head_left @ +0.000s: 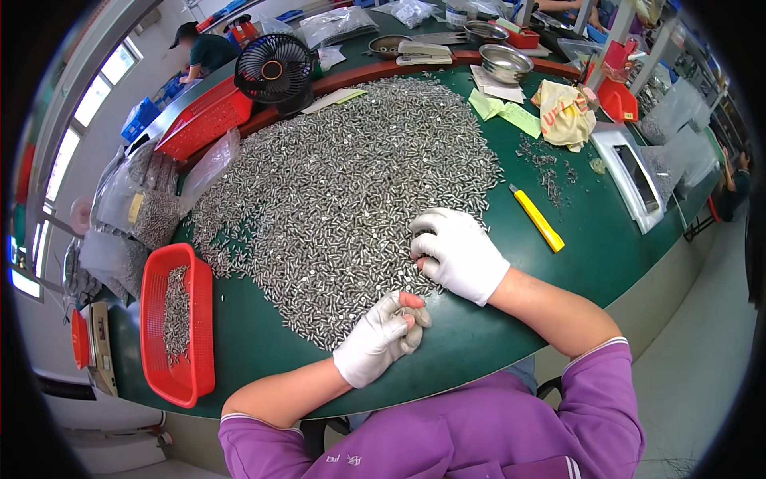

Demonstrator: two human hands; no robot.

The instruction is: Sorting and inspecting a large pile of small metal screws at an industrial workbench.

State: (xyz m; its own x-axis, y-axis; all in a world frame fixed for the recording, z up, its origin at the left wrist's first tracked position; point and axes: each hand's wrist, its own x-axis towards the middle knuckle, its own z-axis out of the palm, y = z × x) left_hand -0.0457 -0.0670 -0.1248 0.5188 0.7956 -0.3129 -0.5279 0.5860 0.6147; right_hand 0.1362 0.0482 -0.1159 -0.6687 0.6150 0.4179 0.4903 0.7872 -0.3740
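A broad heap of small shiny metal pins (pixel 351 191) spreads over the green tabletop. At its near edge is my left hand (pixel 379 339), in a white glove with bare thumb and fingertip ends. Its fingers are curled in, and whatever lies in them is hidden. My right hand (pixel 459 255), gloved the same way, rests on the right near edge of the heap. Its fingers bend down toward the thumb among the pins; what they pinch is too small to make out. A yellow utility knife (pixel 538 219) lies to the right of this hand.
A red plastic basket (pixel 199 343) with some pins stands at the left. Behind the heap are a black fan (pixel 275 70), another red basket (pixel 207 124) and a metal bowl (pixel 504 62). A crumpled cloth bag (pixel 565 116) and a white framed device (pixel 630 177) lie at the right.
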